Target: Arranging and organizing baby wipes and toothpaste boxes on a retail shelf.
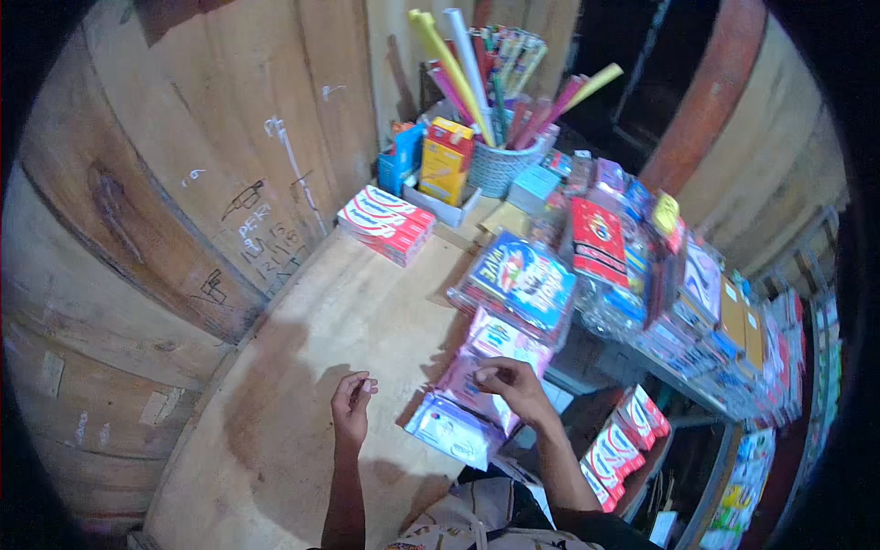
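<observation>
My left hand hovers above the wooden tabletop, fingers loosely curled and nothing held. Over a pink plastic packet is my right hand, its thumb and fingers bent with a gap between them and no object in the grasp. Whether it touches the packet I cannot tell. A white-and-lilac packet lies at the near end of this row. Beyond the pink one, partly under a stack of blue printed packs, sits another pink-edged packet.
Red-and-white Pepsodent toothpaste boxes stand by the plank wall. Behind them are a yellow carton and a woven basket of rolled paper. Stacked goods fill the right side. More toothpaste boxes sit in a carton below right.
</observation>
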Action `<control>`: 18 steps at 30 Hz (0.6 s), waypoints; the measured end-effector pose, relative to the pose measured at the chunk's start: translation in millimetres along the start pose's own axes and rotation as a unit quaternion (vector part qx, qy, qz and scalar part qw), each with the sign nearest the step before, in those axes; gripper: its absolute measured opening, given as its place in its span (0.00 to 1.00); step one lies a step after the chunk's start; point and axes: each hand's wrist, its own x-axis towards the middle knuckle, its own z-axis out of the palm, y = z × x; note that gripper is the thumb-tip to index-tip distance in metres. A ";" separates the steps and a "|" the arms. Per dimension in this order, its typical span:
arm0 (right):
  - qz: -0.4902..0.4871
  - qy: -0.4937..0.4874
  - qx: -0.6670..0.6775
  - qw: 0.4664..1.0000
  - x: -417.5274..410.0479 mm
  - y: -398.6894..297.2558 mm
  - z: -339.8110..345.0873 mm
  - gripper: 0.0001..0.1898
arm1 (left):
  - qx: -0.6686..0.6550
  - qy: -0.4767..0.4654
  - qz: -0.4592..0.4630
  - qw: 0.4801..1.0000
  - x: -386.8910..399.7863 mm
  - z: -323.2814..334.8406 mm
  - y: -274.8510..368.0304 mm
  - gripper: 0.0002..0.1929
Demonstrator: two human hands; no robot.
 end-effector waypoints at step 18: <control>0.059 0.430 -0.031 0.900 -282.2 183.1 -176.5 0.15 | 0.050 -0.473 -0.055 0.878 -146.7 220.9 3.8 0.15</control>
